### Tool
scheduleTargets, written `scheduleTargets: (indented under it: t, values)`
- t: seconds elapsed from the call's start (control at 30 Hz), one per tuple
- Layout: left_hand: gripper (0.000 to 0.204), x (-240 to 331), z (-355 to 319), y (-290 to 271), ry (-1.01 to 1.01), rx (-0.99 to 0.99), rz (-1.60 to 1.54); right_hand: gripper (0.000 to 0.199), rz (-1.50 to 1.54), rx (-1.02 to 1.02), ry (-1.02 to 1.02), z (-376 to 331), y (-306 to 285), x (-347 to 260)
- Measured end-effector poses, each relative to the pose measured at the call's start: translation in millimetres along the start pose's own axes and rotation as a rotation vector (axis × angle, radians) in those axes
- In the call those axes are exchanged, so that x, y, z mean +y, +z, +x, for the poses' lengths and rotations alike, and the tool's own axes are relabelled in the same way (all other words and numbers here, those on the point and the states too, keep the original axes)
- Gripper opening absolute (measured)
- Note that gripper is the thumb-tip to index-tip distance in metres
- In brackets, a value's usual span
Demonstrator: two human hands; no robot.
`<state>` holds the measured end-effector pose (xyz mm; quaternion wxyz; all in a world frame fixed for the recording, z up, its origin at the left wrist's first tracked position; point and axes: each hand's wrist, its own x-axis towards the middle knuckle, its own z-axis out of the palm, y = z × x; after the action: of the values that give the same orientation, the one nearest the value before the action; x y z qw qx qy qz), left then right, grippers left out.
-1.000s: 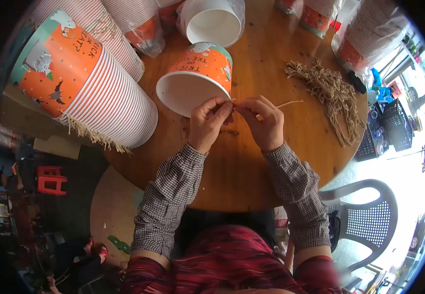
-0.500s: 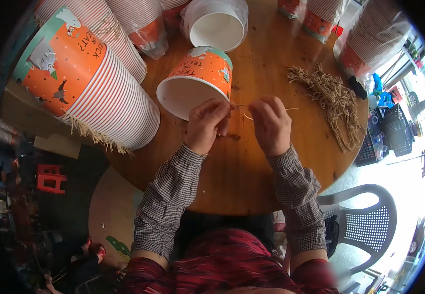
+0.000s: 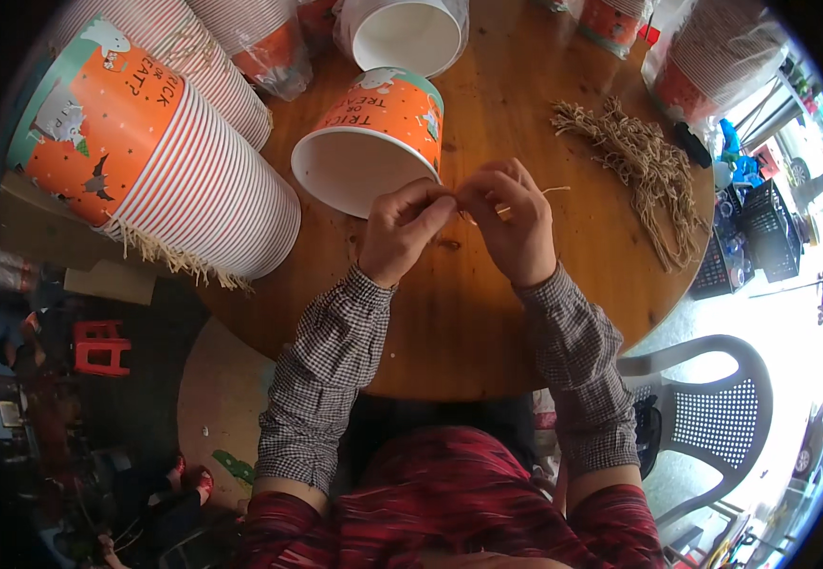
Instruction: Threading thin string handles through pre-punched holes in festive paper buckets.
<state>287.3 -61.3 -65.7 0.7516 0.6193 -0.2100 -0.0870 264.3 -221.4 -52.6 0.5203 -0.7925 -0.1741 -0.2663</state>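
Cord point(image 3: 555, 190), thin and tan, sits pinched in the right hand point(image 3: 514, 226), its loose end poking out toward two o'clock! Left hand point(image 3: 404, 228) meets it at the fingertips, thumb and forefinger in a narrow pinch; what's between them, I can't tell. Right beside, the orange bucket point(image 3: 388, 119) lies tipped between ten and eleven o'clock, mouth toward the person. Bucket stack point(image 3: 212, 180) at nine, tangled cord bundle point(image 3: 634, 180) at three on the wooden table point(image 3: 449, 332)!
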Motion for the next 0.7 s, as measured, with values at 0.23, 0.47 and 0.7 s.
scheduleTargets:
  t: [0.23,0.47,0.7]
  values:
    - [0.012,-2.2,1.3,-6.2,-0.031,0.080,-0.171,0.010,0.590,-0.111,0.488,-0.4,3.4,4.9]
    - [0.012,-7.6,2.4,-3.1,0.051,0.093,-0.137,0.014,0.415,-0.028,0.410,-8.9,13.6,16.7]
    - [0.008,-8.3,3.2,-6.3,0.012,0.168,-0.153,0.011,0.073,0.001,0.126,-7.7,14.1,0.9]
